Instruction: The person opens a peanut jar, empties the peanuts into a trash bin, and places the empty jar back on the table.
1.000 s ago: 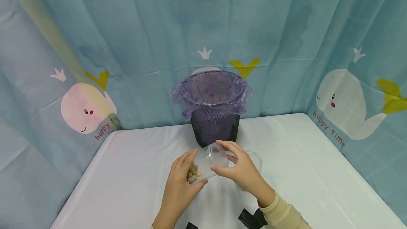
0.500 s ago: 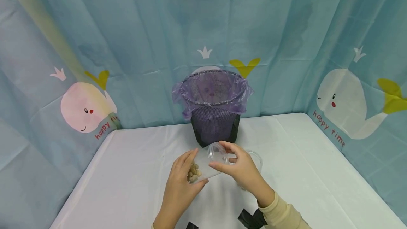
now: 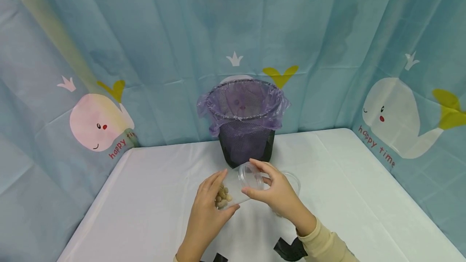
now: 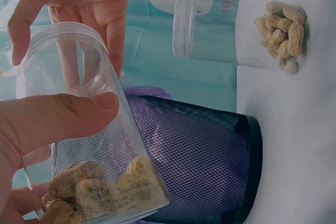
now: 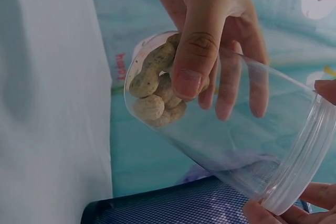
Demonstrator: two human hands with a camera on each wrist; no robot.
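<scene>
A clear plastic jar with several unshelled peanuts at its bottom is held tilted above the table, its top toward the right. My left hand grips it round the lower part, thumb on the near side. The right hand holds the ridged clear top between thumb and fingers. A second clear jar stands upright on the table with peanuts at its bottom. In the head view it is mostly hidden behind the right hand.
Behind the hands stands a black mesh bin with a purple bag folded over its rim. The white table meets a blue printed curtain. Black pieces lie near the front edge.
The right thumb and fingers have shifted slightly round the jar's top. The held jar has moved a little to the right; its peanuts stay at the bottom.
</scene>
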